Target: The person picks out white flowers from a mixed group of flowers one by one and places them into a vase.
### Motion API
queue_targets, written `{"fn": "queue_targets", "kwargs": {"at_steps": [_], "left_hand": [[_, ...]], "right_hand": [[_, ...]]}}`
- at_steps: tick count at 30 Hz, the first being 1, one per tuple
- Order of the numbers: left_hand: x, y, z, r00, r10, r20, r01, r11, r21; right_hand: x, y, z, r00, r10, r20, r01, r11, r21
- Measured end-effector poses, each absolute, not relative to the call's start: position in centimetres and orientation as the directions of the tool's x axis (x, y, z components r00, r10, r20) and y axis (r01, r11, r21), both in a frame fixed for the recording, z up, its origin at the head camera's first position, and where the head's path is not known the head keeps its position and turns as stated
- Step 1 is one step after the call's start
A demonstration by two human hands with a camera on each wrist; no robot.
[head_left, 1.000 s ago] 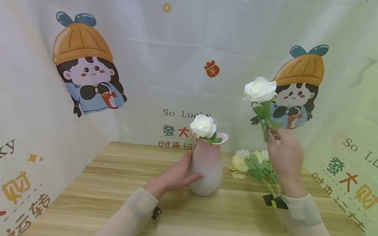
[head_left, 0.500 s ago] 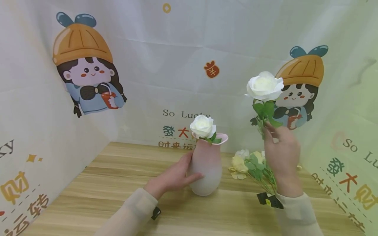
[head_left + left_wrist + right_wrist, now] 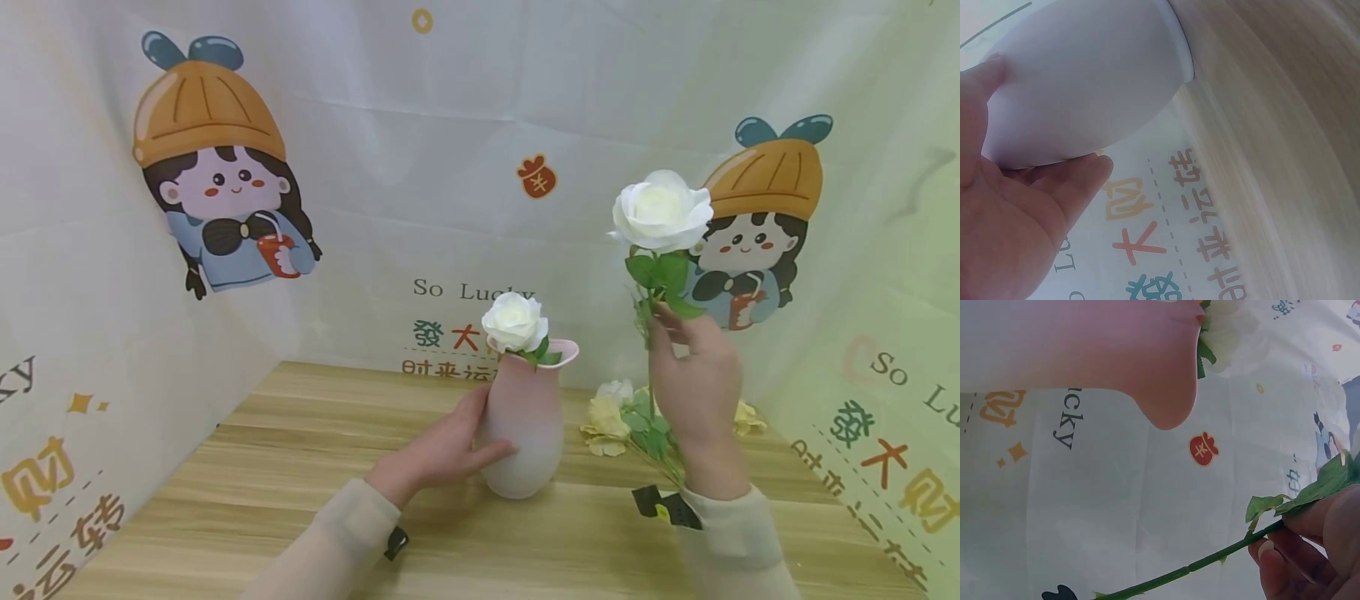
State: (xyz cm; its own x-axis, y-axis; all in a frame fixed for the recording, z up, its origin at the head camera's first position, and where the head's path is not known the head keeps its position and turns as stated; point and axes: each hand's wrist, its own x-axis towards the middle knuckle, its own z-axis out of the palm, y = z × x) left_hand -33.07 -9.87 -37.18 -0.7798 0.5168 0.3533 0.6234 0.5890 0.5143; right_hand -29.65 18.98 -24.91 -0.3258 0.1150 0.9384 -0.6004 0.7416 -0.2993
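Note:
A pink-and-white vase (image 3: 522, 425) stands upright on the wooden table with one white rose (image 3: 514, 322) in its mouth. My left hand (image 3: 442, 446) holds the vase from its left side, thumb across the front and fingers behind. The left wrist view shows that hand (image 3: 1016, 219) against the pale lower body of the vase. To the right of the vase and above the table, my right hand (image 3: 697, 375) pinches another white rose (image 3: 662, 212) by its green stem, just under the leaves. In the right wrist view the bare stem (image 3: 1191, 567) slants down from the fingertips.
Yellow and white flowers (image 3: 607, 421) lie on the table (image 3: 300, 467) behind my right forearm, their stems near a black wrapping (image 3: 663, 507). A small black object (image 3: 397, 542) is beside my left sleeve. Printed cloth (image 3: 420, 167) hangs at the back and both sides.
My right hand has carried its white rose slightly higher, first a little right and then left toward the vase. The left hand and the vase have stayed in place.

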Motion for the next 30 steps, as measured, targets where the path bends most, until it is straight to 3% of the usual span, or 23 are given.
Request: {"fn": "queue_targets", "kwargs": {"at_steps": [9, 16, 25, 30], "left_hand": [[-33.3, -9.9, -37.3, -0.777, 0.522, 0.351, 0.626, 0.586, 0.515], [-33.3, -9.9, -37.3, -0.775, 0.522, 0.356, 0.63, 0.594, 0.501], [-33.2, -9.9, -37.3, -0.775, 0.518, 0.361, 0.63, 0.596, 0.498], [-33.2, -10.0, -37.3, -0.78, 0.516, 0.354, 0.624, 0.599, 0.501]], "right_hand": [[-28.8, 17.8, -24.2, -0.271, 0.113, 0.956, -0.622, 0.737, -0.264], [-28.3, 17.7, -23.9, -0.187, 0.161, 0.969, -0.66, 0.71, -0.245], [-27.5, 17.3, -23.2, 0.038, 0.273, 0.961, -0.782, 0.607, -0.142], [-25.9, 16.3, -22.4, 0.008, 0.336, 0.942, -0.881, 0.449, -0.153]]}}
